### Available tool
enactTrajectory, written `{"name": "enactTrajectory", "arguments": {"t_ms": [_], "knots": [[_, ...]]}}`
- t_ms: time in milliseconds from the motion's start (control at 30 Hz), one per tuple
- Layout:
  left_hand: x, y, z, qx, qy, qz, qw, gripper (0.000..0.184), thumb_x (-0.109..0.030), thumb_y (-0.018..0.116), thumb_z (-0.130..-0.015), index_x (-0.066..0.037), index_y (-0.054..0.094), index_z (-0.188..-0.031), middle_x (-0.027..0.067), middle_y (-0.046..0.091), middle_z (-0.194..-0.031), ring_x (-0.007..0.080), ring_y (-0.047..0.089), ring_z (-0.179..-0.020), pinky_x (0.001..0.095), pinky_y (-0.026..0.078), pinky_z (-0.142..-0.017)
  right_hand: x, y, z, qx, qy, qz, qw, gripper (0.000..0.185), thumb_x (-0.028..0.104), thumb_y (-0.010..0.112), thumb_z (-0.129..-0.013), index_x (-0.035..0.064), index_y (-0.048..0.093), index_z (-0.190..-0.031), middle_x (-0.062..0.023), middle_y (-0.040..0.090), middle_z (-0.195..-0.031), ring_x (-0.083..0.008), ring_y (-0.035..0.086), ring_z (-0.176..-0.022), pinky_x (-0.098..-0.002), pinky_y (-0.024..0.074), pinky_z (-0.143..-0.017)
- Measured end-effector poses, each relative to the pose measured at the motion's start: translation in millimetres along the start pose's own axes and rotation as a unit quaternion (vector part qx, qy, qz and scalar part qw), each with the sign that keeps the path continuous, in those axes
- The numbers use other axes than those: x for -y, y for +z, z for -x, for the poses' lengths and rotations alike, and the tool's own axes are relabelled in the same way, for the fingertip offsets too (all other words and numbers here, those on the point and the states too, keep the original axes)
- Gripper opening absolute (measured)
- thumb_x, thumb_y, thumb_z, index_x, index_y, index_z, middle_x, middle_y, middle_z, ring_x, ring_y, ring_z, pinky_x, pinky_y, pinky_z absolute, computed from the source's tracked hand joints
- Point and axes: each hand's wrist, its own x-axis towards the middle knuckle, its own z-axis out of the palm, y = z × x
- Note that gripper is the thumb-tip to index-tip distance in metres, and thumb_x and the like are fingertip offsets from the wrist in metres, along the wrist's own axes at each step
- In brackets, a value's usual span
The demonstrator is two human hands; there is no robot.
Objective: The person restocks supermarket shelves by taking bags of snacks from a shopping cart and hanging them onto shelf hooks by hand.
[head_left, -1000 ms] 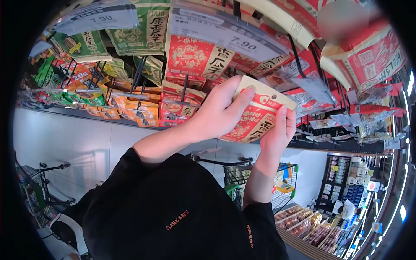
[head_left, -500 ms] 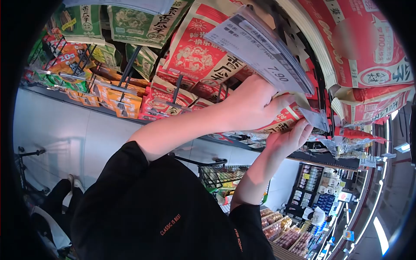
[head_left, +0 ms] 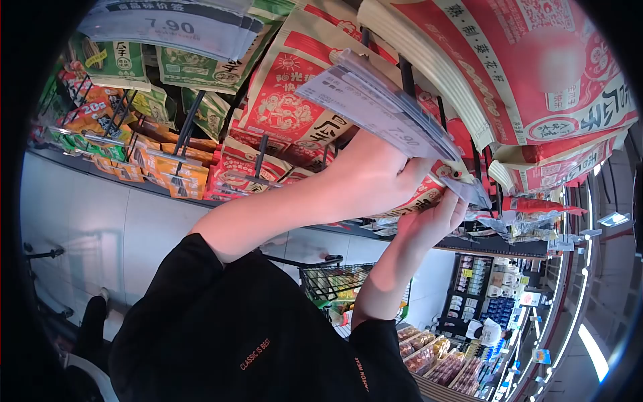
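A red and beige bag of melon seeds (head_left: 423,201) hangs among the packs, tilted, between my two hands. My left hand (head_left: 383,175) is closed on the bag's upper edge, just beneath a fan of price tags (head_left: 395,124) reading 7.90. My right hand (head_left: 434,218) holds the bag's other side, its fingertips close to a clear tag holder (head_left: 469,193). Part of the bag is hidden behind my fingers and the tags. Behind my left hand hang larger red seed bags (head_left: 288,94).
Red bags (head_left: 536,74) bulge out at the right, near my hands. Metal hooks (head_left: 191,120) carry green bags (head_left: 201,63) and orange packs (head_left: 181,174) at the left. A shopping cart (head_left: 335,281) stands below my arms. Someone's leg (head_left: 92,328) shows at lower left.
The view has shifted, so shelf and hands sit slightly further left, and another price tag shows at upper left. Both hands stay on the bag.
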Motion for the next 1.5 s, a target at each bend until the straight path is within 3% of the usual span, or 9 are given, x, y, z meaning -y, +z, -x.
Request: {"name": "enactTrajectory", "arguments": {"t_ms": [300,500,633,733,1033,1067,1300,1400,1500], "knots": [[-7.9,-10.0,5.9,0.062,-0.115,0.068,0.989,0.020,-0.011,0.054,-0.092,0.000,0.055,-0.108,0.0044,0.053,-0.067,0.0112,0.048,-0.057,0.0292,0.039,-0.053,2.7,-9.9,3.8,0.005,0.001,0.036,0.999,0.014,0.010,0.048,-0.094,0.0005,0.056,-0.100,-0.0123,0.062,-0.104,-0.0205,0.063,-0.095,-0.0339,0.0540,-0.084],[1.3,-0.4,5.5,0.009,-0.045,0.038,0.998,0.015,-0.012,0.055,-0.091,0.002,0.057,-0.099,0.0052,0.052,-0.066,0.0135,0.046,-0.055,0.0310,0.038,-0.052,7.4,-3.8,6.7,0.002,0.006,0.040,0.999,0.014,0.011,0.050,-0.093,0.0002,0.055,-0.100,-0.0114,0.062,-0.102,-0.0189,0.063,-0.094,-0.0329,0.0532,-0.083],[-4.0,-3.4,0.8,0.069,-0.123,-0.004,0.990,0.015,-0.013,0.056,-0.091,0.002,0.057,-0.092,0.0077,0.055,-0.069,0.0174,0.048,-0.059,0.0333,0.041,-0.057,5.5,-9.9,0.5,-0.002,0.018,0.036,0.999,0.012,0.011,0.050,-0.094,0.0012,0.055,-0.099,-0.0109,0.062,-0.101,-0.0176,0.062,-0.092,-0.0326,0.0528,-0.083],[-2.3,-5.7,2.0,0.052,-0.149,0.003,0.987,0.011,-0.006,0.052,-0.082,0.002,0.058,-0.086,0.0203,0.059,-0.083,0.0391,0.057,-0.080,0.0459,0.044,-0.069,-1.4,-8.9,-3.3,0.003,0.031,0.025,0.999,0.010,0.010,0.051,-0.094,0.0021,0.055,-0.100,-0.0104,0.063,-0.100,-0.0171,0.062,-0.092,-0.0323,0.0525,-0.083],[26.7,6.8,3.3,-0.027,-0.046,-0.104,0.993,0.011,-0.004,0.052,-0.079,0.004,0.058,-0.085,0.0229,0.059,-0.084,0.0416,0.057,-0.081,0.0483,0.045,-0.072,-19.2,-4.6,-13.1,0.009,0.032,0.075,0.997,0.025,0.002,0.050,-0.092,-0.0045,0.052,-0.116,-0.0116,0.062,-0.105,-0.0164,0.062,-0.091,-0.0292,0.0501,-0.083],[28.4,6.7,3.6,-0.009,-0.047,-0.132,0.990,0.022,-0.013,0.055,-0.091,0.000,0.054,-0.108,0.0219,0.062,-0.088,0.0414,0.060,-0.082,0.0455,0.047,-0.072,-23.1,-5.9,-15.6,-0.003,0.024,0.112,0.993,0.027,0.001,0.050,-0.092,-0.0053,0.051,-0.118,-0.0114,0.062,-0.104,-0.0154,0.061,-0.090,-0.0285,0.0496,-0.080],[42.5,21.2,-7.8,-0.085,-0.017,-0.170,0.982,0.026,-0.011,0.055,-0.090,0.001,0.050,-0.112,0.0247,0.062,-0.096,0.0433,0.060,-0.085,0.0479,0.046,-0.076,-16.4,16.5,-22.8,0.002,0.028,0.206,0.978,0.033,0.009,0.056,-0.093,-0.0077,0.053,-0.121,-0.0110,0.059,-0.111,-0.0133,0.052,-0.100,-0.0278,0.0408,-0.087],[36.1,21.7,-3.7,-0.061,0.036,-0.239,0.969,0.034,-0.005,0.057,-0.087,0.008,0.045,-0.117,0.0322,0.051,-0.111,0.0484,0.052,-0.098,0.0499,0.044,-0.082,-14.8,14.2,-20.6,0.039,-0.086,0.255,0.962,0.034,0.010,0.056,-0.093,-0.0086,0.053,-0.121,-0.0139,0.065,-0.102,-0.0166,0.057,-0.088,-0.0310,0.0461,-0.083],[42.9,25.7,3.9,-0.039,0.077,-0.281,0.956,0.045,-0.002,0.055,-0.086,0.011,0.039,-0.125,0.0364,0.042,-0.122,0.0522,0.047,-0.107,0.0522,0.041,-0.088,-30.6,2.1,-16.5,0.023,-0.046,0.258,0.965,0.030,0.007,0.055,-0.093,-0.0074,0.054,-0.120,-0.0034,0.061,-0.095,-0.0077,0.054,-0.082,-0.0205,0.0427,-0.075]]}}
